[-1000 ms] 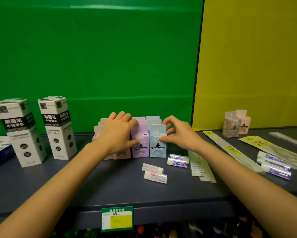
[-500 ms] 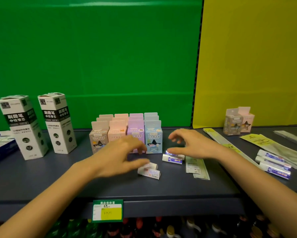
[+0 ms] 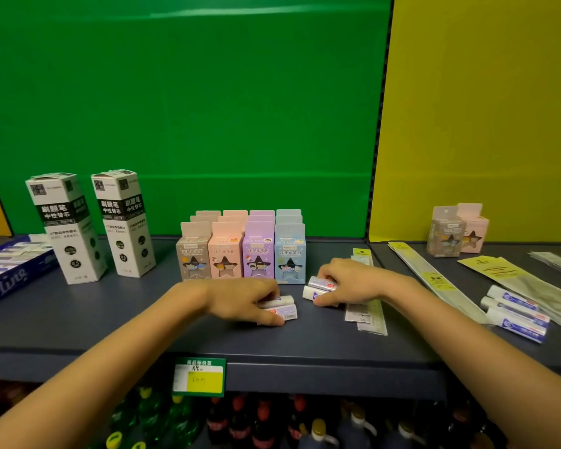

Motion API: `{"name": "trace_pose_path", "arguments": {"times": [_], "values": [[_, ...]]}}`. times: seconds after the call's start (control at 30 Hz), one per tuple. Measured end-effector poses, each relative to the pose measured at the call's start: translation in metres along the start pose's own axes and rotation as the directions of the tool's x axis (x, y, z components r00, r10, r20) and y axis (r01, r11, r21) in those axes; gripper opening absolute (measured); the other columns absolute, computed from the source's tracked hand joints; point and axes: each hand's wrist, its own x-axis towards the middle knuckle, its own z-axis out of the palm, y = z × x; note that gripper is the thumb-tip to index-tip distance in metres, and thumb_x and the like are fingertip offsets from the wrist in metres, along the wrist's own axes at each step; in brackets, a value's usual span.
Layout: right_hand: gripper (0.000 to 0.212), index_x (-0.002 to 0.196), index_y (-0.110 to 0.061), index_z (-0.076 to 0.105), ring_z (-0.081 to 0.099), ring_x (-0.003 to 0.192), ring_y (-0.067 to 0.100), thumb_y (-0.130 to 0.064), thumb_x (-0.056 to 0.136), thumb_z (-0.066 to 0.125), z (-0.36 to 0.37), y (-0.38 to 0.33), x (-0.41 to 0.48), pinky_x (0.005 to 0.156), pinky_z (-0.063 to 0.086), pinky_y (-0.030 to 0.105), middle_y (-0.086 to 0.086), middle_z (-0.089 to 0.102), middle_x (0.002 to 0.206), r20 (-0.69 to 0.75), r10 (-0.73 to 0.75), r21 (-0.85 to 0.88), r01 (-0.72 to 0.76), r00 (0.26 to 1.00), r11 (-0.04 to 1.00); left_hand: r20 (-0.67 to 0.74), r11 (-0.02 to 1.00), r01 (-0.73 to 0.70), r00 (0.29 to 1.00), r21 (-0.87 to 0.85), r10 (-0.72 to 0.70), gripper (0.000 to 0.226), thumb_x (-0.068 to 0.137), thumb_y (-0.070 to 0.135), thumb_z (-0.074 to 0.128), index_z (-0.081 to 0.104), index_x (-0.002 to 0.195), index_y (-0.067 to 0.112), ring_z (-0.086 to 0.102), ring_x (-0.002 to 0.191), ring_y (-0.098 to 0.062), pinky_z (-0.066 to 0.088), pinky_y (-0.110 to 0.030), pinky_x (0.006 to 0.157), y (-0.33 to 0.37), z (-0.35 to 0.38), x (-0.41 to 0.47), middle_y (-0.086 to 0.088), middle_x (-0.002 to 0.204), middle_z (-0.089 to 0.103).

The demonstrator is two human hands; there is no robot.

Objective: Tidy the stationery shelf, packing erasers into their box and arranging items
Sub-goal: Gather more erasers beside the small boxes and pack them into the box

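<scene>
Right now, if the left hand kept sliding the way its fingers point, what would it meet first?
The left hand, closed on two erasers, points toward the right hand, so it would probably meet that hand's erasers first; the gap's depth is unclear.

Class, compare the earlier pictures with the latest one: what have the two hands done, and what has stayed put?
Both hands came back from the pastel boxes toward the shelf edge. The left hand closed on two erasers; the right hand closed on two more. The boxes, the tall white cartons and the shelf's other items stayed put.
</scene>
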Motion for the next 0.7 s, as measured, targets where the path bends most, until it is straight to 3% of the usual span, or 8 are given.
{"name": "trace_pose_path", "arguments": {"times": [0.13, 0.23, 0.33, 0.43, 0.5, 0.57, 0.7], "values": [[0.039, 0.109, -0.008, 0.048, 0.048, 0.087, 0.02, -0.04, 0.088, 0.053, 0.001, -0.001, 0.002, 0.076, 0.039, 0.033, 0.011, 0.055, 0.107, 0.063, -0.008, -0.009, 0.008, 0.998, 1.0, 0.051, 0.998, 0.053, 0.997, 0.027, -0.054, 0.026, 0.09, 0.038, 0.051, 0.037, 0.099, 0.018, 0.04, 0.075, -0.011, 0.035, -0.021, 0.062, 0.009, -0.005, 0.004, 0.004, 0.084, 0.043], [0.039, 0.111, -0.005, 0.045, 0.047, 0.086, 0.021, -0.037, 0.091, 0.049, 0.003, 0.0, 0.001, 0.073, 0.037, 0.031, 0.014, 0.056, 0.112, 0.067, -0.037, -0.011, 0.038, 0.997, 0.999, 0.056, 0.995, 0.068, 0.996, 0.067, -0.072, 0.023, 0.091, 0.032, 0.049, 0.035, 0.098, 0.016, 0.041, 0.082, -0.016, 0.036, -0.026, 0.068, 0.017, -0.003, 0.004, -0.004, 0.093, 0.045], [0.027, 0.099, -0.011, 0.039, 0.044, 0.085, 0.02, -0.036, 0.093, 0.047, 0.003, 0.001, -0.004, 0.069, 0.035, 0.029, 0.007, 0.05, 0.096, 0.05, -0.085, -0.012, 0.085, 0.995, 0.996, -0.012, 0.993, 0.074, 0.997, 0.095, -0.074, 0.019, 0.092, 0.031, 0.047, 0.035, 0.095, 0.016, 0.042, 0.081, -0.017, 0.036, -0.026, 0.069, 0.018, 0.002, -0.001, -0.005, 0.094, 0.046], [0.024, 0.095, -0.016, 0.035, 0.043, 0.083, 0.019, -0.037, 0.093, 0.046, 0.0, 0.001, -0.009, 0.06, 0.032, 0.025, 0.0, 0.044, 0.087, -0.002, -0.145, 0.017, 0.145, 0.989, 0.989, -0.152, 0.998, 0.063, 0.986, -0.007, -0.063, 0.019, 0.092, 0.031, 0.049, 0.036, 0.086, 0.019, 0.039, 0.073, -0.014, 0.033, -0.023, 0.062, 0.008, 0.007, -0.013, 0.001, 0.083, 0.044], [0.026, 0.098, -0.013, 0.038, 0.045, 0.084, 0.02, -0.037, 0.093, 0.046, -0.003, -0.003, -0.011, 0.067, 0.035, 0.029, 0.004, 0.048, 0.095, -0.036, -0.202, 0.046, 0.203, 0.979, 0.978, -0.252, 0.993, 0.074, 0.963, -0.089, -0.095, 0.021, 0.092, 0.033, 0.048, 0.035, 0.079, 0.024, 0.038, 0.067, -0.011, 0.033, -0.024, 0.061, -0.002, 0.011, -0.025, 0.003, 0.078, 0.044], [0.031, 0.103, -0.008, 0.042, 0.049, 0.087, 0.023, -0.037, 0.093, 0.045, -0.007, -0.01, -0.01, 0.072, 0.038, 0.031, 0.006, 0.052, 0.099, -0.07, -0.26, 0.072, 0.265, 0.963, 0.962, -0.356, 0.978, 0.082, 0.923, -0.192, -0.147, 0.015, 0.092, 0.033, 0.048, 0.041, 0.085, 0.023, 0.041, 0.065, -0.009, 0.036, -0.022, 0.062, -0.012, 0.013, -0.04, 0.004, 0.077, 0.048], [0.025, 0.102, -0.013, 0.041, 0.043, 0.07, 0.01, -0.036, 0.093, 0.046, -0.014, -0.041, -0.007, 0.058, 0.033, 0.017, -0.002, 0.049, 0.086, -0.146, -0.354, 0.163, 0.375, 0.924, 0.913, -0.478, 0.903, 0.093, 0.824, -0.419, -0.306, 0.02, 0.092, 0.03, 0.049, 0.049, 0.101, 0.012, 0.048, 0.07, -0.011, 0.04, -0.019, 0.064, -0.029, 0.015, -0.073, -0.002, 0.086, 0.056]]}}
